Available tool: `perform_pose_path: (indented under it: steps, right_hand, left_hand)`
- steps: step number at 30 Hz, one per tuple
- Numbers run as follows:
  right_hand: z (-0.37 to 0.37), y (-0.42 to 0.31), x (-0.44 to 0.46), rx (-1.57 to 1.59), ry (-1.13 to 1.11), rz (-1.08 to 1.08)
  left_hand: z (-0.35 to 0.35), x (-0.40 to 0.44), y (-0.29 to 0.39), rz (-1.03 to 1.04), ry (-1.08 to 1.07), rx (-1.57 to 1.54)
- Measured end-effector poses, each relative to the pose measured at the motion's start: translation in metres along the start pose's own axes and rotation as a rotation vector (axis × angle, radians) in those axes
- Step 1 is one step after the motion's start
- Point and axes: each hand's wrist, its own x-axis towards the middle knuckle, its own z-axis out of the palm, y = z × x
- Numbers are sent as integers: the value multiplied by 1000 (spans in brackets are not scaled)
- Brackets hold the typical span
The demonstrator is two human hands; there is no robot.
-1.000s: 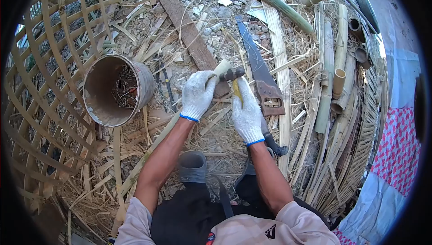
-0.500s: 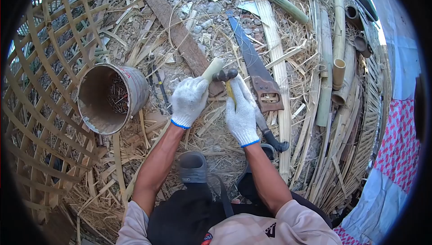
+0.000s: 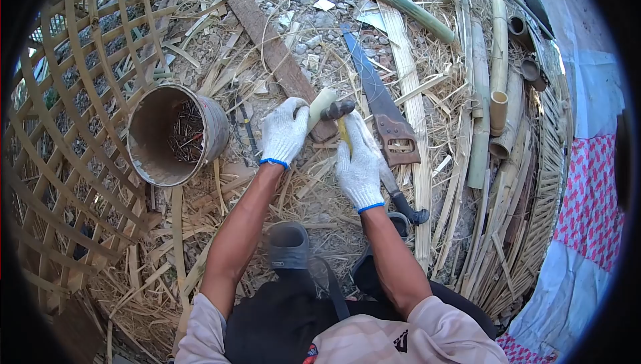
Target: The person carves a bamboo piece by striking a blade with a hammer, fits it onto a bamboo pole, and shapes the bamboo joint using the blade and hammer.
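A white glove with a blue cuff covers my left hand (image 3: 285, 131), which is wrapped round a pale bamboo piece (image 3: 322, 108). My right hand (image 3: 359, 163), gloved the same way, grips a hammer by its yellow handle. The dark hammer head (image 3: 338, 110) lies against the bamboo piece, above the lower end of a brown wooden plank (image 3: 274, 47). Just right of my right hand is a hand saw (image 3: 377, 90) on the ground. A blade with a black handle (image 3: 408, 210) is partly hidden behind my right hand.
A bucket of nails (image 3: 217, 133) stands at left, beside a woven bamboo lattice (image 3: 73, 117). Another dark-handled tool (image 3: 246, 127) lies right of the bucket. Bamboo poles (image 3: 479, 110) and split strips lie at right, near a patterned sheet (image 3: 594, 197). Shavings and stones cover the ground.
Both hands have shifted slightly left from a second ago, with the bamboo piece and the hammer still held. The bamboo piece's tilt has varied a little.
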Motion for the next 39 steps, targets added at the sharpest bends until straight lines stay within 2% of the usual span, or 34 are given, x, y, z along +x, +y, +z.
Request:
perform_pose_path:
  steps: [6,8,10,12,13,20,25,27,30,32,34,36,38,39]
  right_hand:
    - [4,4,-2,-13,31,0]
    - [1,1,-1,-11,18,-1]
    - [-2,2,1,-4,12,4]
    - [-2,5,1,-19,7,-36]
    - [-1,8,1,-18,2,-32]
    - [-7,0,4,-20,48,-184]
    - [-13,-19,6,41,50,-258]
    - [-15,-16,12,-120,-95,-261]
    - [-23,-14,18,-97,-156,-226]
    - [-23,-12,13,-89,-132,-274]
    - [-22,-15,12,-12,27,-331]
    - [-21,-16,13,-67,44,-366]
    - [-21,-17,17,-189,-173,-248]
    - [-20,-16,24,-168,-55,-400]
  left_hand:
    - [-4,27,-17,5,-212,-4]
    - [-6,11,0,-71,-94,-35]
    - [2,-2,-7,-41,-65,-52]
    - [6,-11,-12,134,54,-89]
    - [7,-14,-12,139,78,-73]
    - [12,-16,-13,135,108,-73]
    - [18,-20,-12,222,188,-95]
    - [18,-21,-14,239,193,-87]
    - [17,-18,-17,273,195,-76]
    - [19,-20,-18,277,179,-79]
    - [23,-17,-19,328,218,-35]
    - [19,-19,-18,318,187,-16]
    - [17,-15,-11,318,162,5]
    - [17,-15,-10,316,161,5]
